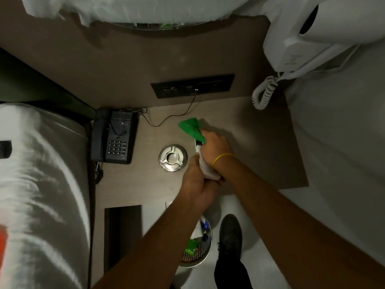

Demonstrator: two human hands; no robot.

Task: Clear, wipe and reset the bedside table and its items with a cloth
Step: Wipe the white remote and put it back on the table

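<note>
The wooden bedside table fills the middle of the head view. My right hand, with a yellow band at the wrist, is shut on a green cloth that sticks out toward the wall. The cloth lies against the upper end of a white flat item held just above the table. My left hand grips the lower end of that white item at the table's front edge. A round metal ashtray sits just left of both hands.
A black telephone stands at the table's back left, with a thin cable running to the dark switch panel. A white wall-mounted dryer with a coiled cord hangs at the right. The bed lies left. A waste bin and my shoe are on the floor.
</note>
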